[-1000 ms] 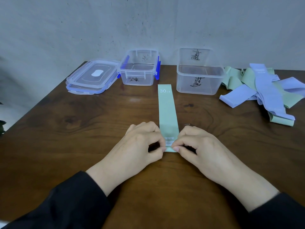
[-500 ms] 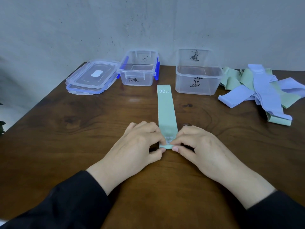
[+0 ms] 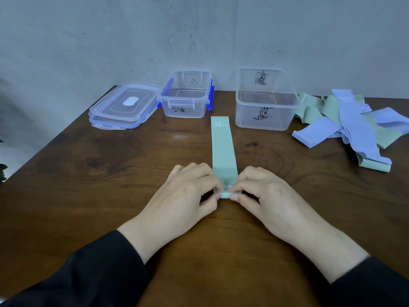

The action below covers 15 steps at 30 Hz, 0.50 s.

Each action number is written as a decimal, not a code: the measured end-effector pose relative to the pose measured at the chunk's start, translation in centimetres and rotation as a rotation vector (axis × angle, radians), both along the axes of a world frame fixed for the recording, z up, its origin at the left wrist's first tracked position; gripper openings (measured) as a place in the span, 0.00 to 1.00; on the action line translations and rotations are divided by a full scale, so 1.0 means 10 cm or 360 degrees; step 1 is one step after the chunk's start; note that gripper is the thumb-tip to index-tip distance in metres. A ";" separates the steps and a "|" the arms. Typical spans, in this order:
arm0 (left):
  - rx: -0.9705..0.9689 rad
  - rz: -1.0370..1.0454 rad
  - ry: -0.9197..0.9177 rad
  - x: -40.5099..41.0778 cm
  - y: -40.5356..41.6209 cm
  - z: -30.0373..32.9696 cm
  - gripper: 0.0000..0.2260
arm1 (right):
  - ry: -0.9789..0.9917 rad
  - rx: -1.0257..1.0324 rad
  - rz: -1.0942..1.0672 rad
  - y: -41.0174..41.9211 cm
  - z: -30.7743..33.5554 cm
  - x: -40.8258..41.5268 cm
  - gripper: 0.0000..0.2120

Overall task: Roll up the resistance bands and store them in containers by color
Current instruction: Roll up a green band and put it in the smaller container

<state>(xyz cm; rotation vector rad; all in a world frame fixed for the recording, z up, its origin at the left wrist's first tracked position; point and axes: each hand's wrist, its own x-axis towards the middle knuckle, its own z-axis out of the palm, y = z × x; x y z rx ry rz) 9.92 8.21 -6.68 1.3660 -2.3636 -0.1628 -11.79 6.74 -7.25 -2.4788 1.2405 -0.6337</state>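
Observation:
A pale green resistance band (image 3: 222,147) marked "30 LB" lies flat and straight on the brown table, running away from me. Its near end is turned over into a small tight roll. My left hand (image 3: 188,191) pinches the roll's left side and my right hand (image 3: 263,193) pinches its right side, thumbs and fingertips meeting over it. Two clear containers stand at the back: a small one with blue clips (image 3: 186,96) and a taller one (image 3: 265,100), each with handwritten marks. A pile of green and lilac-blue bands (image 3: 352,122) lies at the right.
Two stacked clear lids (image 3: 124,107) lie at the back left beside the small container. A grey wall closes the far side. The table's left edge (image 3: 55,138) runs diagonally, with a dark leaf just beyond it.
The band's near end has been rolled further away from me, so the flat part is shorter. Both hands have shifted slightly forward with the roll.

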 end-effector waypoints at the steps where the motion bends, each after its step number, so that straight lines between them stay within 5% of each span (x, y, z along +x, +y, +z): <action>1: -0.0003 -0.0003 0.0000 0.00 -0.01 0.00 0.05 | 0.0007 0.0000 0.0004 -0.01 0.00 0.00 0.11; 7: 0.0024 0.0000 -0.0033 0.01 -0.07 -0.02 0.10 | -0.0047 0.0005 0.0002 -0.04 0.02 0.00 0.03; 15: -0.0013 -0.0065 -0.0072 0.03 -0.14 0.01 0.11 | 0.0035 -0.0020 0.0035 -0.12 0.02 -0.02 0.13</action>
